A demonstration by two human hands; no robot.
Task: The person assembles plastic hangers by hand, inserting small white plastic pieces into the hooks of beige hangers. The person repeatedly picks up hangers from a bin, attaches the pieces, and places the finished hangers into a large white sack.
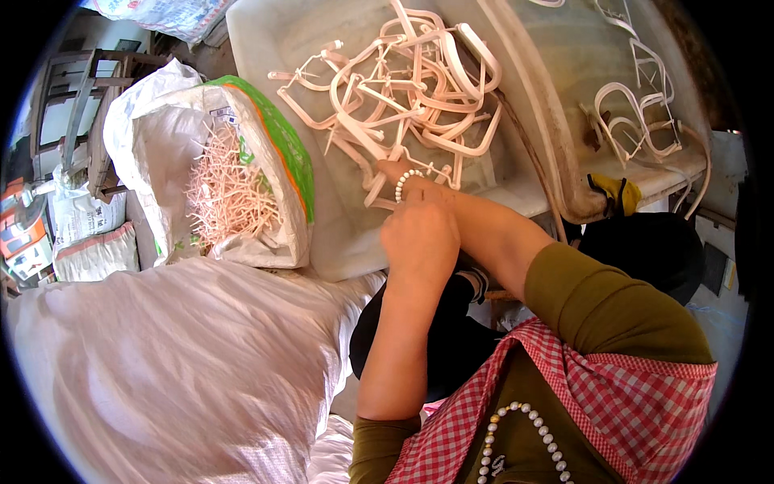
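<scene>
My left hand (pixel 419 227) is up against my right wrist, its fingers curled in beside a white bead bracelet (pixel 401 187). What those fingers hold, if anything, is hidden. Beyond the bracelet, my right hand (pixel 393 169) reaches to the near edge of a tangled heap of pale pink plastic molded pieces (pixel 403 97). Its fingers are mostly hidden, so I cannot tell whether they grip a piece. The heap, made of curved and looped strips joined by thin bars, lies in a large greyish plastic tub (pixel 334 222).
To the left stands an open white and green woven sack (pixel 294 161) with many thin pink scraps (pixel 234 189) in it. White cloth-like sacking (pixel 169 355) bulges at the lower left. A second tub (pixel 556 121) at the right holds more looped pieces (pixel 637 121); a yellow and black object (pixel 617 194) sits at its rim.
</scene>
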